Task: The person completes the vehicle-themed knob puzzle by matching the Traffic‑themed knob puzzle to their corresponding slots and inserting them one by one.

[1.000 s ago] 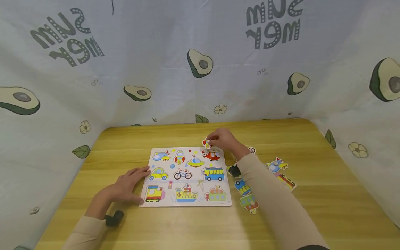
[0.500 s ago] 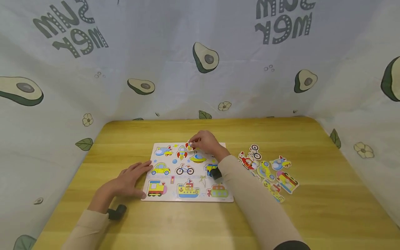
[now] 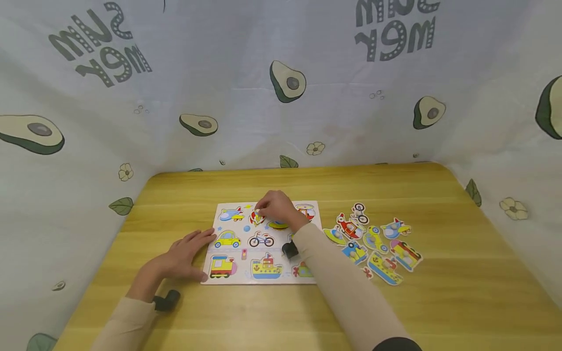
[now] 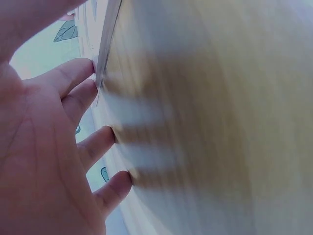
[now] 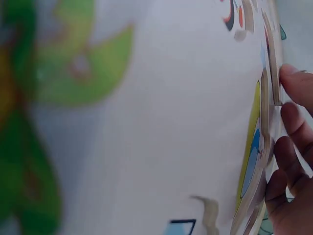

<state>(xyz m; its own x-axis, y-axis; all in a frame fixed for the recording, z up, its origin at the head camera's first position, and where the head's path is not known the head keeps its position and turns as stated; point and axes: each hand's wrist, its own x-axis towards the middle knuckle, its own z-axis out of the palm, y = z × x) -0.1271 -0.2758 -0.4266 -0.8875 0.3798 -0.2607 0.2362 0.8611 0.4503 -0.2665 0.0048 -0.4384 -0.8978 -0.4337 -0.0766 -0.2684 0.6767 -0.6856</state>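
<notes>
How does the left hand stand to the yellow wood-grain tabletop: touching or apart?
Touching. The left wrist view shows two fingers of the left hand meeting the yellow wood-grain tabletop at their tips, no gap visible.

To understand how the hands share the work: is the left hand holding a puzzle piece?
No, the left hand touches the left edge of the board, its fingers spread and holding nothing.

Table point(image 3: 461, 302): wood-grain, yellow-brown, far corners rounded. Cloth point(image 3: 237, 48): pale, hanging beyond the far edge and at left and right; printed avocados point(image 3: 287, 82), leaves point(image 3: 121, 206), flowers point(image 3: 513, 208), grey mirror-reversed lettering point(image 3: 393, 41).
</notes>
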